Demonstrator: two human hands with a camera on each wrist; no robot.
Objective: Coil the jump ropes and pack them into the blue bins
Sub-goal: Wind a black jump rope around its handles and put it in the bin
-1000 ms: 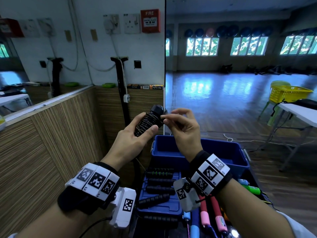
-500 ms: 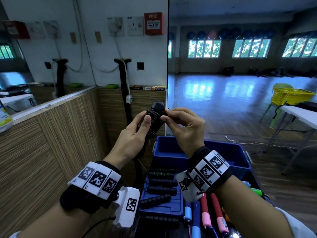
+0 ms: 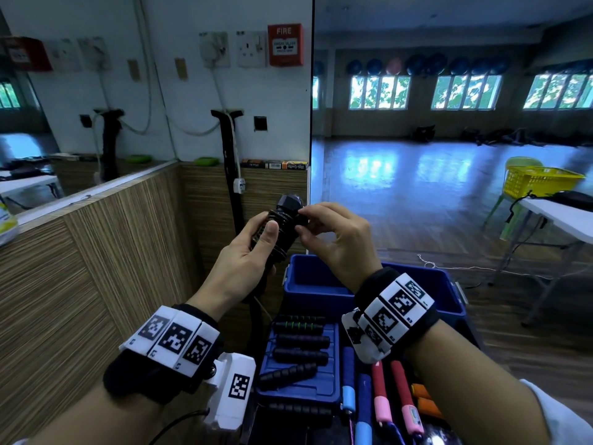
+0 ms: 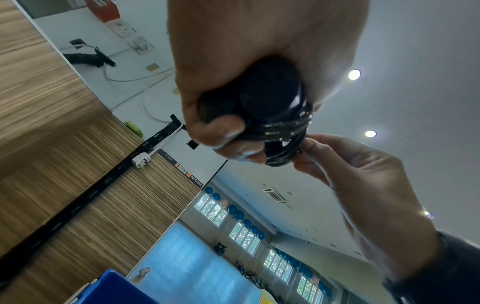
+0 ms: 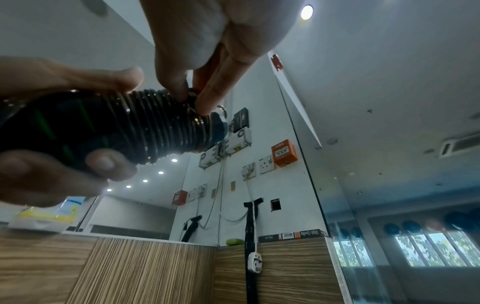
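My left hand (image 3: pixel 244 261) grips a pair of black jump rope handles (image 3: pixel 278 231) wound round with black cord; thumb on the near side, fingers curled behind, handles tilted up toward 1 o'clock. My right hand (image 3: pixel 337 242) meets it from 3 o'clock, thumb and forefinger pinching the cord (image 5: pixel 166 121) at the upper end of the winding, just below the cap. The right wrist view shows tight, even turns of cord covering the upper part of the bundle, green stripes on the bare handle section below. In the left wrist view, the handle ends (image 4: pixel 270 96) sit against my palm.

The bundle is held in the air, above and just short of the open blue bin (image 3: pixel 321 284), at 6 o'clock from my hands. Nearer me, a blue lid (image 3: pixel 301 393) carries several black foam handles (image 3: pixel 301 342). To its right lie blue, pink and red handles (image 3: pixel 382 399). A yellow basket (image 3: pixel 539 184) stands at 2 o'clock, well apart.
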